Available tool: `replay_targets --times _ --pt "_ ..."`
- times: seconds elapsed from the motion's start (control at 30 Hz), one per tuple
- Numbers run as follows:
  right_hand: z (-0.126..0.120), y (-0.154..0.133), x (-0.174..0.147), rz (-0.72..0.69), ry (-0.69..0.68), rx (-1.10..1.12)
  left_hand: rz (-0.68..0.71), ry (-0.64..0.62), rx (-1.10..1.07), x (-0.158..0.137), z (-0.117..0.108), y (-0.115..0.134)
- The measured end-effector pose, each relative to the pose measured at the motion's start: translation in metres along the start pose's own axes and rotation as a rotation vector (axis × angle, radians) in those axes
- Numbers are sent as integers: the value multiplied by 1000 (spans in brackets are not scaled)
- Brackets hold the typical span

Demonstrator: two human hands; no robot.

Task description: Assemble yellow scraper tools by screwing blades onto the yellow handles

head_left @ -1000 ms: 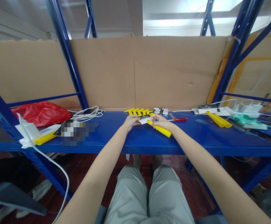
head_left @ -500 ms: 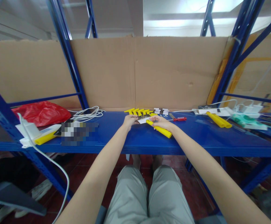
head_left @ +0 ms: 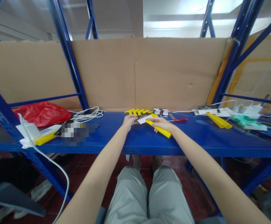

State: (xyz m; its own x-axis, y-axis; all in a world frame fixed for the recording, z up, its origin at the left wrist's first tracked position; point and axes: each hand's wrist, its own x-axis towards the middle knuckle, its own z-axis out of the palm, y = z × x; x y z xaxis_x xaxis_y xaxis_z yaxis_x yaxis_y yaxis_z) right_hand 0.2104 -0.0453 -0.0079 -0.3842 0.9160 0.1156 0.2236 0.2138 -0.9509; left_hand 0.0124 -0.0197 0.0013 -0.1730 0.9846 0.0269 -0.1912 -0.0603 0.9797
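My left hand (head_left: pixel 129 122) is closed on the left edge of a small black-and-white card (head_left: pixel 143 119), held low above the blue shelf top. My right hand (head_left: pixel 160 122) is wrapped round a yellow tube-like handle (head_left: pixel 163 132), whose upper end meets the card's right side. Whether the two are joined cannot be made out. Just behind my hands lies a row of several yellow T-shaped pieces (head_left: pixel 137 111). Next to them sits a stack of black-and-white strips (head_left: pixel 161 111). A red-handled screwdriver (head_left: pixel 180 120) rests right of my right hand.
Yellow tubes (head_left: pixel 219 120) and a green-and-white item (head_left: pixel 249 120) lie on the right. To the left are a coiled white cable (head_left: pixel 89 114), a red plastic bag (head_left: pixel 43 113) and a white plug adapter (head_left: pixel 28 130). A cardboard panel (head_left: pixel 107 74) stands along the back.
The card's face is turned slightly more into view. My right hand's fingers have shifted a little on the yellow handle; both hands stay in nearly the same place.
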Motion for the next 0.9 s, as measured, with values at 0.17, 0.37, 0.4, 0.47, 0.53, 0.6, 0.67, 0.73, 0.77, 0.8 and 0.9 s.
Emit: replay_targets --times 0.17,0.37,0.4,0.47,0.53,0.6,0.67,0.73,0.77,0.8,0.9 --pt "0 0 1 25 21 10 -8 -16 19 0 0 0" --pt "1 -2 0 28 18 13 18 -65 72 -4 -1 0" --pt "1 -2 0 32 22 11 21 -70 79 -4 -1 0" --pt "1 -3 -1 39 25 11 22 -73 98 -4 -2 0" --pt "1 -3 -1 42 25 12 24 -63 114 -4 -3 0" --pt "1 -3 0 40 34 11 33 -42 119 -5 -3 1" --pt "1 -2 1 39 56 10 46 -19 115 -5 -3 2" --pt "-1 0 3 39 86 15 51 8 111 -6 -2 4" --pt "-1 1 4 36 102 22 50 24 111 -6 -3 4" --pt "-2 2 5 33 122 31 47 39 111 -6 -3 5" --pt "-7 4 9 32 233 76 38 67 111 -7 -3 6"
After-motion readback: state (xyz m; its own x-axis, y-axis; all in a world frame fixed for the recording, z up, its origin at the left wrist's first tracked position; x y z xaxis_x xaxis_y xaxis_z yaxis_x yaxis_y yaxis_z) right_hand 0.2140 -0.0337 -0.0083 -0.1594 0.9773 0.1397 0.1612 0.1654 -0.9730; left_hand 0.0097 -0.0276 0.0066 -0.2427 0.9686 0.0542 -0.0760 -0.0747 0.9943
